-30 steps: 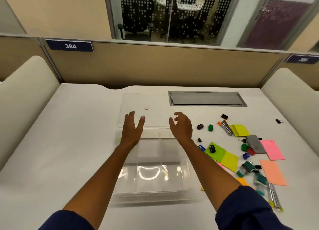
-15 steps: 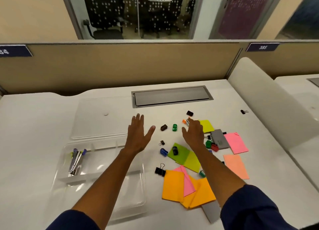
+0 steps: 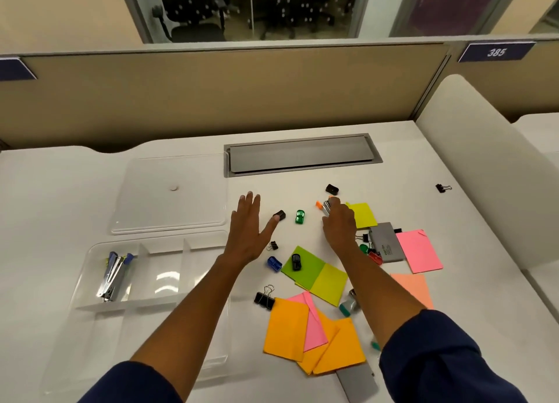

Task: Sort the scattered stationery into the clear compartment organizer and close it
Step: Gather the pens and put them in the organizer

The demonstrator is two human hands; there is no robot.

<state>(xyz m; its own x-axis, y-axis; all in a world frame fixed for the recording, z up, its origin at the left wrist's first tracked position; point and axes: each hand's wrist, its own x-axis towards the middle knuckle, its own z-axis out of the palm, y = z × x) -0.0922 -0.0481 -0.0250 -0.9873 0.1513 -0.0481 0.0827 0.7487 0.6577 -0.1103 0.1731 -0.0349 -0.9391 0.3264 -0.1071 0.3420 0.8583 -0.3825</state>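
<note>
The clear organizer (image 3: 87, 257) lies at the left with several staplers (image 3: 113, 277) in its far-left compartment. Its lid (image 3: 169, 196) lies flat behind it. My left hand (image 3: 249, 230) hovers with straight, spread fingers to the right of the organizer, its thumb tip next to a small black clip (image 3: 280, 214). My right hand (image 3: 338, 224) reaches over silver orange-tipped staplers (image 3: 324, 207), its fingertips on them; whether it grips them is hidden. A green clip (image 3: 299, 216) sits between the hands. Green sticky notes (image 3: 314, 277) and orange sticky notes (image 3: 302, 336) lie nearer me.
Pink notes (image 3: 419, 249), a yellow note (image 3: 363, 215), a grey box (image 3: 387, 242), a blue clip (image 3: 274, 264) and black binder clips (image 3: 264, 296) are scattered on the right. A lone binder clip (image 3: 441, 187) lies far right. A grey cable hatch (image 3: 302, 154) sits behind, before the partition.
Both hands moved right, from above the organizer to the scattered stationery. My right hand has reached the orange-tipped staplers. The view has swung right.
</note>
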